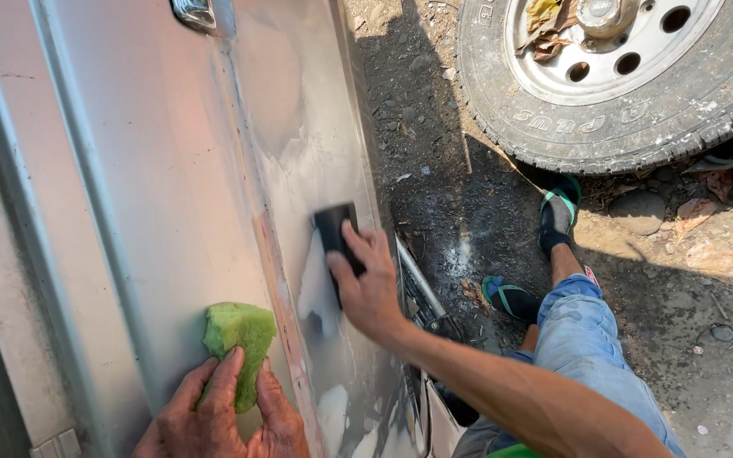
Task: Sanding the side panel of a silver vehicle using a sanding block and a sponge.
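I look down along a silver car body panel (163,153) with sanded, dull patches and white filler spots. My right hand (368,284) presses a black sanding block (332,233) flat against the panel near its lower edge. My left hand (222,416) holds a green sponge (237,343) against the panel lower down, to the left of a reddish body crease.
A loose wheel with a worn tyre (604,93) lies on the dirt ground (434,153) at the top right. My legs in blue jeans (583,339) and feet in green-strapped sandals (557,212) are below it. A chrome door handle (195,13) sits at the top.
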